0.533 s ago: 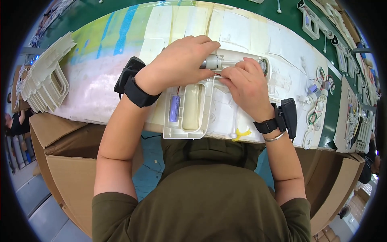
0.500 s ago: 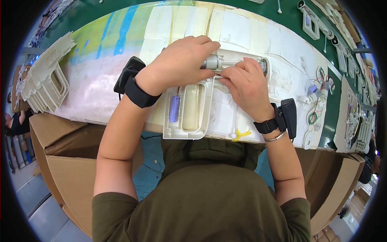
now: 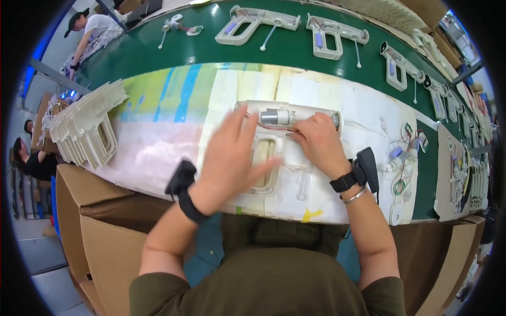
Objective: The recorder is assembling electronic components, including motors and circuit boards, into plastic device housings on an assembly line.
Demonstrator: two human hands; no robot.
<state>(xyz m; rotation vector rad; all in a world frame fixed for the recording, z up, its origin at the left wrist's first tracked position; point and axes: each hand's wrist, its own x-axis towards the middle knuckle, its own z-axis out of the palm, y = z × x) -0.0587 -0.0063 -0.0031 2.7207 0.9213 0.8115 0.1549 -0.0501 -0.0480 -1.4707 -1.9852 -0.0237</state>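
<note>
A white plastic housing half (image 3: 271,184) with a looped handle lies in front of me, its long barrel across the top. Inside the barrel sits a silver motor (image 3: 271,117) with a white collar, and a thin reddish wire (image 3: 276,128) runs below it. My right hand (image 3: 320,143) rests at the barrel, fingers bent and closed on the wire's right end; the fingertips partly hide it. My left hand (image 3: 232,152), smeared by motion, hovers over the handle's left side with fingers spread and nothing held. It hides the purple battery cell.
Stacked white housing shells (image 3: 87,129) stand at left. Wired motor parts (image 3: 403,158) lie at right. Partly fitted housings (image 3: 327,39) line the green bench (image 3: 211,45) behind. A clear rod (image 3: 304,184) and yellow tape (image 3: 312,215) lie nearby. Cardboard boxes (image 3: 113,253) flank me.
My left hand has come off the barrel, moving toward me and opening. My right hand stays at the wire. The view has tilted up, showing more of the far bench and a person at far left.
</note>
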